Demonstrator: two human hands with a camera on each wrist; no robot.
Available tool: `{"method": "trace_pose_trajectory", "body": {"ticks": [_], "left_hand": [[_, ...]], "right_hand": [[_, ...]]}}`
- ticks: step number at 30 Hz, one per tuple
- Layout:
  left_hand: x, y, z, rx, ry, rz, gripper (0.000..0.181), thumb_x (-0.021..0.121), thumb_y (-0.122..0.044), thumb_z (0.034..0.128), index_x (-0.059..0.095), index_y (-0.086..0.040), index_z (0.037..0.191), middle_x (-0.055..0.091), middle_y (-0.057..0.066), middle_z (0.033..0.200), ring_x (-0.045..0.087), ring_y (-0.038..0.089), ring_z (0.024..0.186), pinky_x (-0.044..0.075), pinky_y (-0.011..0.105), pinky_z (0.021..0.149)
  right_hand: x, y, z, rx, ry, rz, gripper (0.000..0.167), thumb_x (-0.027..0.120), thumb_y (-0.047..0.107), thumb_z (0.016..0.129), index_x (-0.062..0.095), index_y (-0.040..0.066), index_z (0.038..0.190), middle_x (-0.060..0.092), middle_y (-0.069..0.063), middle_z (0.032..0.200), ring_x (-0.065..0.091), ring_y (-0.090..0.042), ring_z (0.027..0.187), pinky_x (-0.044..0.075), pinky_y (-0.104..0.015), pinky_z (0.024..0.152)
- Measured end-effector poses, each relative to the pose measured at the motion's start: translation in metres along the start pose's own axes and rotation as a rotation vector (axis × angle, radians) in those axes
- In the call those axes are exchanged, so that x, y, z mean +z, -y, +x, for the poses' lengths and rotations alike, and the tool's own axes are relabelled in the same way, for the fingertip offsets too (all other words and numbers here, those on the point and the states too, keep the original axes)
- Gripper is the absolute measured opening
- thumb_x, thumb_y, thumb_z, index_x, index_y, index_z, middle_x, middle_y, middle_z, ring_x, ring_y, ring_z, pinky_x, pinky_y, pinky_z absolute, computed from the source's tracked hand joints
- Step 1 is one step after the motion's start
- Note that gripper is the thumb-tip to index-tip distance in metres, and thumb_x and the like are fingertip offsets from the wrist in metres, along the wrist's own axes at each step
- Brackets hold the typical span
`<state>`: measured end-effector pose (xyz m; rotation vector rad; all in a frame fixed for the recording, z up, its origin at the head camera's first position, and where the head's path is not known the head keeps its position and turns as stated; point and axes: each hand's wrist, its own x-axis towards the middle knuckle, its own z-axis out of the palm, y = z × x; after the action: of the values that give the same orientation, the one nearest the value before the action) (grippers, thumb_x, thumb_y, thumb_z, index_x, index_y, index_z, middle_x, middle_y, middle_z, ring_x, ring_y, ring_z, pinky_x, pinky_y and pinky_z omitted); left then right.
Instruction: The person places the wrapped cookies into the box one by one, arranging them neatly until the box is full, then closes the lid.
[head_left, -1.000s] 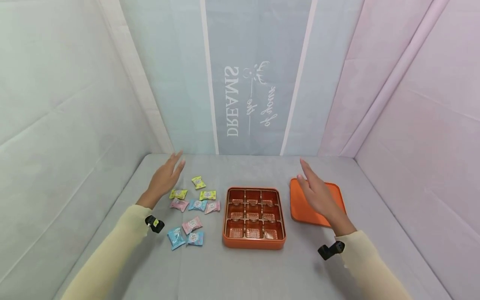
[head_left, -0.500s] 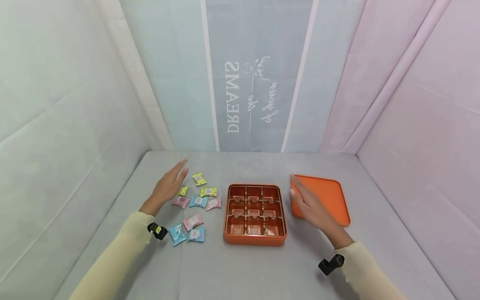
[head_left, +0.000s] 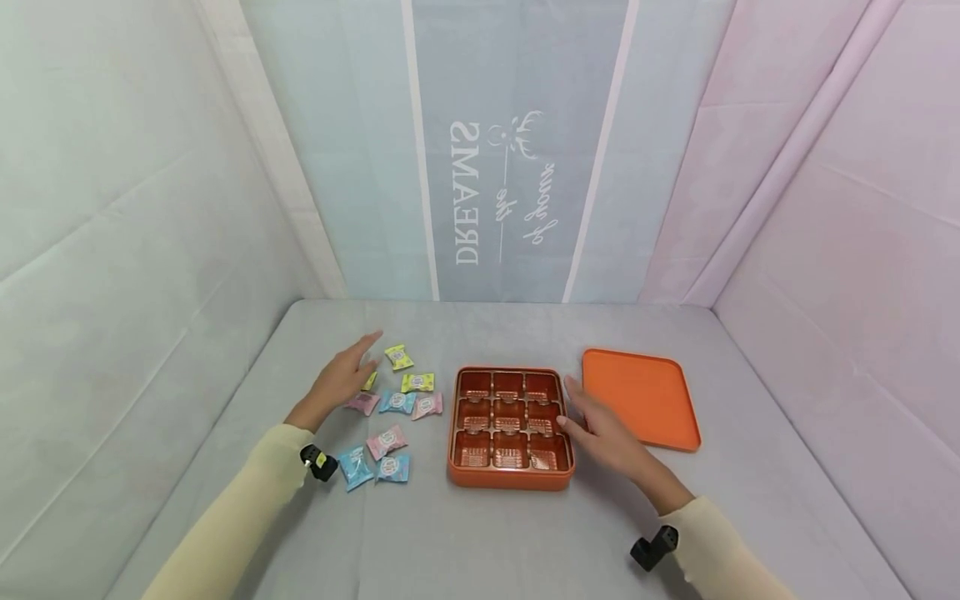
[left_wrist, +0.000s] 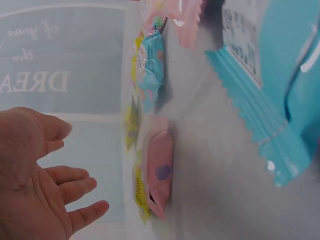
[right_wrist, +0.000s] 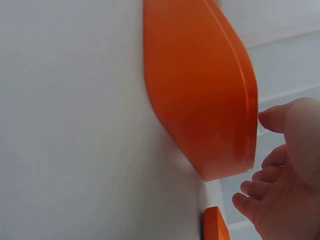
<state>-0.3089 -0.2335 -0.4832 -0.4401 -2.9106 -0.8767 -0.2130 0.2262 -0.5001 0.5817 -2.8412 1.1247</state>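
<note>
An orange square box (head_left: 510, 480) with a tray of several brown compartments stands mid-table. My right hand (head_left: 611, 437) is at its right side, thumb tip by the rim; whether they touch I cannot tell. In the right wrist view, loosely bent fingers (right_wrist: 257, 189) hold nothing beside the box wall (right_wrist: 200, 85). Left of the box my left hand (head_left: 337, 383) hovers over wrapped candies, fingers apart and holding nothing. It partly hides a yellow candy (head_left: 369, 382) and a pink candy (head_left: 364, 404). Another yellow candy (head_left: 399, 357) lies just beyond its fingertips.
An orange lid (head_left: 645, 400) lies flat right of the box. More candies lie between left hand and box, among them a blue one (head_left: 397, 402) and a pink one (head_left: 427, 406). A large blue candy (head_left: 355, 468) lies nearer. Fabric walls (head_left: 150, 208) enclose the table.
My right hand has moved left and nearer, from over the lid to the box's right side. The left hand has shifted slightly right and lower over the candies.
</note>
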Motion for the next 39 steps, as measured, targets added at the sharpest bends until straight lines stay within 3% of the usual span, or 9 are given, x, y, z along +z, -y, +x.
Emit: {"method": "trace_pose_trajectory", "body": {"ticks": [6,16,23,27,32,39], "left_hand": [[0.002,0.004,0.007,0.011,0.04,0.015,0.057,0.053,-0.013,0.1055,0.033,-0.009,0.159,0.032,0.024,0.16,0.03,0.043,0.147,0.026,0.06,0.117],[0.005,0.008,0.028,0.1,0.137,0.064,0.044,0.058,-0.006,0.1019,0.054,-0.004,0.146,0.044,0.023,0.153,0.041,0.045,0.14,0.034,0.062,0.112],[0.01,0.01,0.035,0.206,0.212,0.06,0.058,0.056,0.009,0.0958,0.046,-0.003,0.152,0.038,0.025,0.157,0.038,0.045,0.142,0.034,0.061,0.113],[0.01,0.011,0.037,0.211,0.269,0.074,0.062,0.054,0.014,0.0938,0.045,-0.005,0.153,0.032,0.023,0.161,0.032,0.043,0.146,0.031,0.059,0.115],[0.009,0.013,0.04,0.241,0.279,0.128,0.057,0.055,0.013,0.0947,0.049,-0.003,0.149,0.036,0.021,0.159,0.035,0.042,0.144,0.032,0.057,0.115],[0.01,0.015,0.045,0.215,0.304,0.157,0.051,0.067,-0.003,0.0968,0.054,-0.005,0.146,0.049,0.018,0.151,0.045,0.039,0.139,0.038,0.056,0.112]], "right_hand": [[0.004,0.003,-0.004,-0.008,0.025,0.03,0.07,0.058,0.016,0.104,0.02,0.0,0.16,0.021,-0.02,0.165,0.023,-0.035,0.151,0.033,-0.055,0.114],[0.005,0.005,-0.008,0.009,0.025,0.043,0.072,0.061,0.019,0.104,0.02,0.004,0.161,0.021,-0.016,0.166,0.024,-0.034,0.151,0.031,-0.057,0.115],[0.004,0.008,-0.009,0.044,0.034,0.07,0.073,0.061,0.019,0.103,0.019,0.006,0.162,0.02,-0.016,0.167,0.025,-0.034,0.151,0.035,-0.055,0.113],[0.004,0.009,-0.009,0.044,0.038,0.083,0.073,0.06,0.018,0.103,0.018,0.006,0.162,0.019,-0.016,0.167,0.025,-0.033,0.151,0.036,-0.054,0.112],[0.005,0.007,-0.009,0.037,0.044,0.085,0.073,0.06,0.018,0.104,0.018,0.006,0.162,0.019,-0.016,0.167,0.024,-0.032,0.151,0.036,-0.052,0.113],[0.005,0.005,-0.008,0.028,0.048,0.097,0.072,0.06,0.018,0.104,0.018,0.006,0.162,0.018,-0.016,0.167,0.023,-0.032,0.152,0.036,-0.054,0.112]]}}
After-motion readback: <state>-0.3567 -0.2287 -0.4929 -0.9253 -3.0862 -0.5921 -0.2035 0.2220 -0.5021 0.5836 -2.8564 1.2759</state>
